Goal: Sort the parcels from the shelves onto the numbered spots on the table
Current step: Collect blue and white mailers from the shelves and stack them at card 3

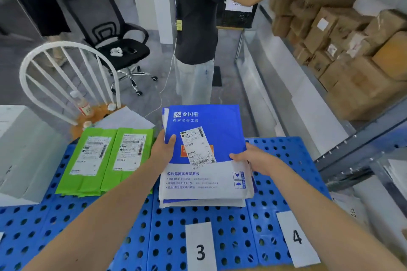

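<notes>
Shelf (352,141) at right holds stacked brown cartons (356,86). Blue mailer (207,134) tops a stack on the table (66,215), just behind label 3 (200,248). Left hand (164,152) grips its left edge, thumb on top; right hand (253,159) grips its right edge. Lower mailers mostly covered, count unclear. White box (22,154) cut off at left.

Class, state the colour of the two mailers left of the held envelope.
Bright green: the left mailer and right mailer; head view.
</notes>
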A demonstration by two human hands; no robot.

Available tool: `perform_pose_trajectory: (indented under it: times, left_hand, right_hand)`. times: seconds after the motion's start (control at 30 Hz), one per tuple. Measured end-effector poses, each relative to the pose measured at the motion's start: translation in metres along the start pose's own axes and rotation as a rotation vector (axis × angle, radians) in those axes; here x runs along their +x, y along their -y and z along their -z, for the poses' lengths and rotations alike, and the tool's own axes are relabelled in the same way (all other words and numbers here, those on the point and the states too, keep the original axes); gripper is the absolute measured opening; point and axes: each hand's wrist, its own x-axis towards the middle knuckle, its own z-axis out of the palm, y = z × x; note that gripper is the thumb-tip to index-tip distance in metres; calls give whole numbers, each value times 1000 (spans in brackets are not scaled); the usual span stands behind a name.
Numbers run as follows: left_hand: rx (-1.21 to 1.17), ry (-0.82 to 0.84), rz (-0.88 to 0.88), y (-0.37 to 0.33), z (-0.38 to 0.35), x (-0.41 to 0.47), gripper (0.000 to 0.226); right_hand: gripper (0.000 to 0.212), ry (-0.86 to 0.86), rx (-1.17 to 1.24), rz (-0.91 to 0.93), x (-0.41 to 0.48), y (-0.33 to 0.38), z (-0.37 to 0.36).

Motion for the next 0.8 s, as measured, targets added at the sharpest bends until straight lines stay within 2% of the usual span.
perform_pose_trajectory:
  times: [0.1,0.23,0.37,0.43,0.53,0.6,0.7,0.8]
  left_hand:
    - [100,25,20,17,2,14,46]
    - [305,55,58,32,-2,28,56]
    - [542,71,123,43,-5,30,50]
    - [685,51,64,45,-5,30,46]
    - [772,35,-16,40,-3,28,34]
    - [844,54,-29,32,0,25,31]
    - [976,64,-88,19,4,11,32]
    - [1154,78,-283,2,4,-9,37]
  right_hand:
    - [39,42,-107,-72,18,-10,-2]
    - [30,20,-110,-105,36,-24,-6]
    - [43,39,-170,-101,42,-32,-2]
    - [45,10,-242,-105,43,-32,-2]
    - [43,-18,-377,-99,41,-28,-5]
    - [43,-104,-450,-64,38,-25,-6]
    - [26,-289,-523,22,19,-15,-6]
    - [35,-404,-577,100,-17,-8,-2]
